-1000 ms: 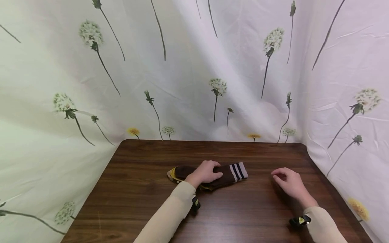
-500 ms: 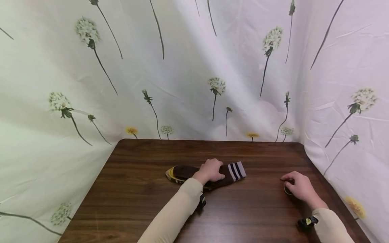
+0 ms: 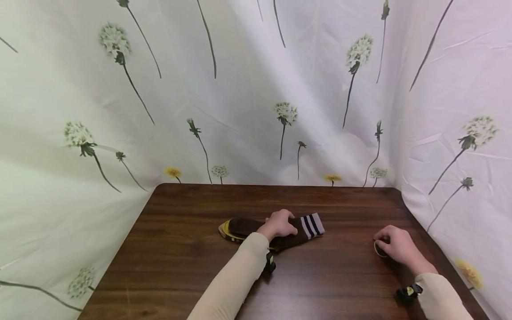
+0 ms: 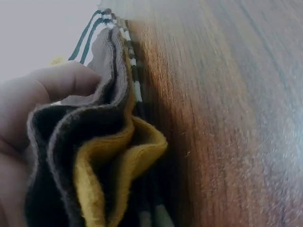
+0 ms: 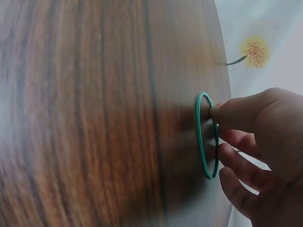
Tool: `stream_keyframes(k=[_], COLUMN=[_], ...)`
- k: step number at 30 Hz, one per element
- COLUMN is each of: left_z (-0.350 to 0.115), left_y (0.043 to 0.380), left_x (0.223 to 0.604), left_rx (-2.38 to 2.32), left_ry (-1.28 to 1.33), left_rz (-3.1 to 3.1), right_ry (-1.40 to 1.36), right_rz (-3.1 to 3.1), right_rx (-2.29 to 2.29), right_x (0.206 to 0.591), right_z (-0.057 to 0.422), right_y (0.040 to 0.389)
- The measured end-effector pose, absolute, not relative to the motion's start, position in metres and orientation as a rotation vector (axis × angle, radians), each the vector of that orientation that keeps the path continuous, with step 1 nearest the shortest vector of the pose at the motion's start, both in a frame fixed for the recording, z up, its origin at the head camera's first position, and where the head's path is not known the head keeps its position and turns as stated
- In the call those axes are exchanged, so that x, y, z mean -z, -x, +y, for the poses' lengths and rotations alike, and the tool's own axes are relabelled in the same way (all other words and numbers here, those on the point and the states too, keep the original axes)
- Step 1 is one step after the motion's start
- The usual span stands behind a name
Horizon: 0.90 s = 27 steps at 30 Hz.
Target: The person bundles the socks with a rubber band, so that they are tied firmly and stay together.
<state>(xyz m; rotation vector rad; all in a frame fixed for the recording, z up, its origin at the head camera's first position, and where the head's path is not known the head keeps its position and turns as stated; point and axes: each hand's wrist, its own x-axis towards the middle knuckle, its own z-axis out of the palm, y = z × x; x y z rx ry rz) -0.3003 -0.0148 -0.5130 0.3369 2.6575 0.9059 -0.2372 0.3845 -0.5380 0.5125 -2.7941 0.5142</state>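
A stack of socks (image 3: 243, 226) lies across the middle of the table: dark brown on top, yellow and patterned layers below, a white cuff with dark stripes at the right end. My left hand (image 3: 281, 223) grips the stack around its middle; in the left wrist view the thumb (image 4: 71, 81) presses on the bunched brown and yellow folds (image 4: 102, 161). Over the table's right side, my right hand (image 3: 401, 244) pinches a thin green rubber band (image 5: 199, 130) between thumb and fingers. The band hangs as a loop close to the wood.
The dark wooden table (image 3: 180, 266) has rounded far corners. A white cloth (image 3: 240, 111) printed with dandelions hangs behind it and along both sides. Each wrist wears a small black device (image 3: 270, 263).
My right hand has moved a little to the right, and the rubber band has come into sight in its fingers. My left hand has shifted slightly right along the socks.
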Motion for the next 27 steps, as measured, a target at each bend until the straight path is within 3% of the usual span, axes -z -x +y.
stream_keyframes(k=[27], left_z=[-0.03], left_y=[0.293], left_x=[0.53], left_rx=[-1.312], left_ry=[-0.512], left_rz=[2.542], right_ry=[-0.588], right_rz=[-2.888], right_rx=[-0.407], right_x=[0.536], right_z=[0.381], right_y=[0.24])
